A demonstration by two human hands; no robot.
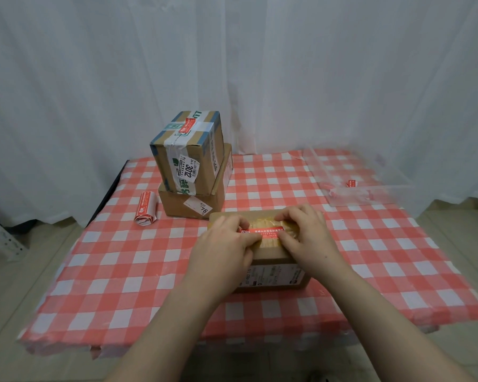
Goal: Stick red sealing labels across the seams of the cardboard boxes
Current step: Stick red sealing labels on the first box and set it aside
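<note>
Head view: red label (264, 232) lies flat on top of the near cardboard box (271, 274), long axis running left to right across the taped seam; left hand (224, 244) presses its left end with bent fingertips; right hand (307, 235) presses its right end, thumb and forefinger spread; red-and-white checked desk (122, 271); white curtain (315, 78) behind.

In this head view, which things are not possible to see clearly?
Head view:
Both ends of the red label: covered by the left hand and right hand.
Seam of the near box: under hands and label.
Top of the lower box: hidden by the upper box.
Label print: too small.
</note>
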